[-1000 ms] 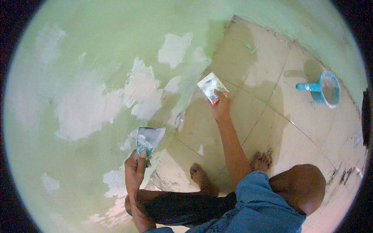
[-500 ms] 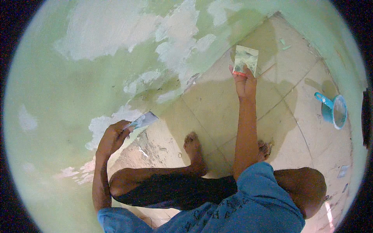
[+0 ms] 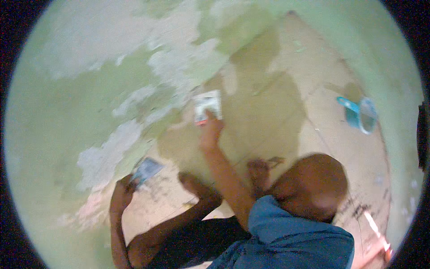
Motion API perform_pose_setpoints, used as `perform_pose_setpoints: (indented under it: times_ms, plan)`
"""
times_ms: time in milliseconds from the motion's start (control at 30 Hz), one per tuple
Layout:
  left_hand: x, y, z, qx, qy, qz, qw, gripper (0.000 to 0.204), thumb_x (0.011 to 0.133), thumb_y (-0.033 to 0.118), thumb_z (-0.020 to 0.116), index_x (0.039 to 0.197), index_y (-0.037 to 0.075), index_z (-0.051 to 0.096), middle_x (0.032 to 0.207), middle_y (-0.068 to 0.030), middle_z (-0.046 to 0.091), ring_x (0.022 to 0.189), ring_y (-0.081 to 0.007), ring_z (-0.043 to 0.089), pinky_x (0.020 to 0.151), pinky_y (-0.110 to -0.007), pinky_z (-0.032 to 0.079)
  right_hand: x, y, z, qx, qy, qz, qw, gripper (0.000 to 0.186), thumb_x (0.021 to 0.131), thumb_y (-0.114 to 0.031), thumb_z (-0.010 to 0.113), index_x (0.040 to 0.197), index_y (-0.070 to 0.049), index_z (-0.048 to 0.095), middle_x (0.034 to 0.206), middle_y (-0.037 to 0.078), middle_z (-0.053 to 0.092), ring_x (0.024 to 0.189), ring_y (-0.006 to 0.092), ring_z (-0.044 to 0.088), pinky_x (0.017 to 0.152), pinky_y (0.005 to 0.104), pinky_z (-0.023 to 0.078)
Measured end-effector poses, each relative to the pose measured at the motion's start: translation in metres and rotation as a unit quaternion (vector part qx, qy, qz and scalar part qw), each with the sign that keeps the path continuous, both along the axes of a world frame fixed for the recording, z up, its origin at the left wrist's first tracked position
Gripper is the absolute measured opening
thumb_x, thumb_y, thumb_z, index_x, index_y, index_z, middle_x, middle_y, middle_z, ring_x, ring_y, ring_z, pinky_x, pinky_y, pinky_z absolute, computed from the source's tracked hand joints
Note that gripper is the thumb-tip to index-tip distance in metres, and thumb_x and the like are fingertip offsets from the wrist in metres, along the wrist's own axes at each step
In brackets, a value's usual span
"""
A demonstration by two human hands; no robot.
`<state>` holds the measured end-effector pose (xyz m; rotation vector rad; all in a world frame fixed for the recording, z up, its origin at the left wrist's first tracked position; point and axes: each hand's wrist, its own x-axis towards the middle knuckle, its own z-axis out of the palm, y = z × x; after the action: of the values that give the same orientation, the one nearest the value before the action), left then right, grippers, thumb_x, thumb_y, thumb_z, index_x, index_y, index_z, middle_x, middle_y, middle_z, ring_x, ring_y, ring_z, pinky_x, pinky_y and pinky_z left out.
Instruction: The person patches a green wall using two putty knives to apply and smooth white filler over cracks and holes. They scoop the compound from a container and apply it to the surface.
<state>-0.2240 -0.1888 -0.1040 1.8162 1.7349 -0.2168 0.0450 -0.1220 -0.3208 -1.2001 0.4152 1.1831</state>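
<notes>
My left hand (image 3: 122,193) is closed on a flat blue-grey putty scraper (image 3: 149,168), which points up and to the right, low beside the wall. My right hand (image 3: 211,131) grips a broad, pale putty scraper (image 3: 208,102) with a red strip at its near edge. Grey-white smears cover its face, and my thumb lies on it. This scraper is in front of the foot of the green wall (image 3: 130,83); blur hides whether it touches. Whitish putty patches (image 3: 112,145) spread over the wall.
A light-blue plastic dipper (image 3: 354,117) with a handle stands on the tiled floor (image 3: 313,58) at the right, near another wall. My bare feet (image 3: 259,172) and bent knees are below my hands. Dark specks and debris (image 3: 360,208) lie at the lower right.
My right hand has swung left and nearer with its scraper, toward the wall. The left hand appears lower, its scraper still held. The whole view has shifted and blurred, and my right knee has risen.
</notes>
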Motion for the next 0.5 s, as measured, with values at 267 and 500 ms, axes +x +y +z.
perform_pose_setpoints:
  times_ms: [267, 500]
  plan:
    - [0.097, 0.073, 0.007, 0.055, -0.180, -0.092, 0.978, 0.027, 0.095, 0.023, 0.050, 0.088, -0.002, 0.057, 0.067, -0.0089, 0.057, 0.061, -0.0172, 0.053, 0.062, -0.032, 0.044, 0.138, -0.072, 0.275, 0.295, -0.114, 0.073, 0.946, 0.039, 0.091, -0.025, 0.055, 0.121, -0.001, 0.048, 0.114, 0.012, 0.059, 0.096, 0.0228, 0.059, 0.082, 0.0405, 0.048]
    - [0.170, 0.100, 0.018, 0.080, -0.178, -0.181, 0.964, 0.031, 0.094, 0.027, 0.051, 0.089, -0.002, 0.058, 0.073, -0.0095, 0.060, 0.066, -0.0178, 0.054, 0.066, -0.032, 0.044, 0.354, -0.148, 0.157, 0.203, -0.155, -0.006, 0.967, 0.038, 0.092, -0.025, 0.053, 0.127, -0.011, 0.047, 0.123, 0.010, 0.054, 0.118, 0.0269, 0.049, 0.101, 0.0613, 0.032]
